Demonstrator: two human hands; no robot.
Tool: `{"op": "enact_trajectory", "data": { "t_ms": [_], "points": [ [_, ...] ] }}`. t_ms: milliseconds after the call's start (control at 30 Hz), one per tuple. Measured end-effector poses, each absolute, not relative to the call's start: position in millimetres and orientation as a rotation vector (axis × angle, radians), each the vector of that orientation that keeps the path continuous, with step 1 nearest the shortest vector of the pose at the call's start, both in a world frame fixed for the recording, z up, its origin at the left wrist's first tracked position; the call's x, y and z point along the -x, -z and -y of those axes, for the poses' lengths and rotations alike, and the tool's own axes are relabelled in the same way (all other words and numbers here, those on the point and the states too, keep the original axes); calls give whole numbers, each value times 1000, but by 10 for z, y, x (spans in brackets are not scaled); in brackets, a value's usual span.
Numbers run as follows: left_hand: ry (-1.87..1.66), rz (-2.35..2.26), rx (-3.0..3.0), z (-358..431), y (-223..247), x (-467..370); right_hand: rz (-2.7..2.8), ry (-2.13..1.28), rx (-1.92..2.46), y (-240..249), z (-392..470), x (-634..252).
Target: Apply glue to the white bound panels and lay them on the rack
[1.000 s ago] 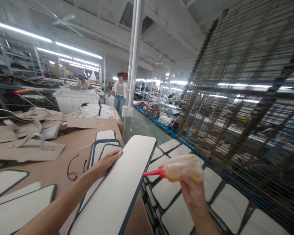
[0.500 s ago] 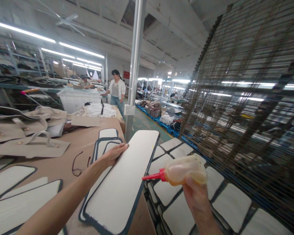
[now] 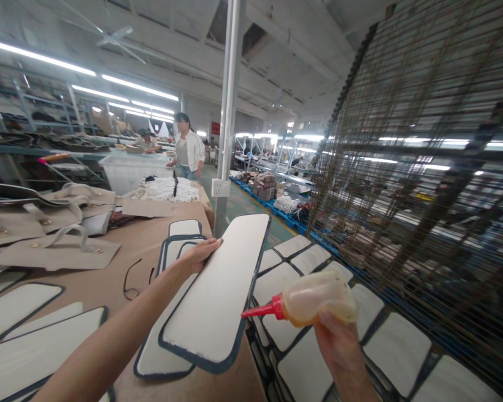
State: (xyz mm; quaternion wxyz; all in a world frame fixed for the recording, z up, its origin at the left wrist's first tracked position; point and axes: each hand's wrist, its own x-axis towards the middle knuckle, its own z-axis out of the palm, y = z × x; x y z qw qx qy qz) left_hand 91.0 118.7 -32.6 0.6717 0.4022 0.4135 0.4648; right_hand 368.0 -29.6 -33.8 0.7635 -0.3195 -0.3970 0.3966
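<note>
My left hand (image 3: 202, 254) grips the left edge of a long white panel (image 3: 220, 290) with rounded corners and a dark blue border. The panel is tilted, raised over similar panels on the table. In my right hand (image 3: 339, 340) is a translucent squeeze bottle (image 3: 318, 298) of yellowish liquid, lying sideways. Its red nozzle (image 3: 262, 309) points left, with the tip at the panel's right border; whether it touches I cannot tell. Beneath the held panel lies another bordered panel (image 3: 155, 352). The fingers of my right hand are partly hidden by the bottle.
Glasses (image 3: 129, 291) lie on the brown table (image 3: 129, 234). Beige handled pieces (image 3: 58, 248) are piled at left. More bordered panels (image 3: 305, 357) lie in rows at right, below a tall wire rack (image 3: 411, 167). A post (image 3: 230, 111) rises beyond the table; a person (image 3: 188, 148) stands behind.
The held panel has shifted away from me and its near end is raised. The nozzle tip sits slightly lower, nearer the panel's bottom corner. The person behind has moved left.
</note>
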Motion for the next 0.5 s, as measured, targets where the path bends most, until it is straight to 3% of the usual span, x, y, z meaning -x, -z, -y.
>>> {"op": "enact_trajectory", "data": {
  "t_ms": [500],
  "points": [
    [-1103, -975, -858, -1247, 204, -924, 827, -884, 705, 434, 338, -3784]
  ]
}}
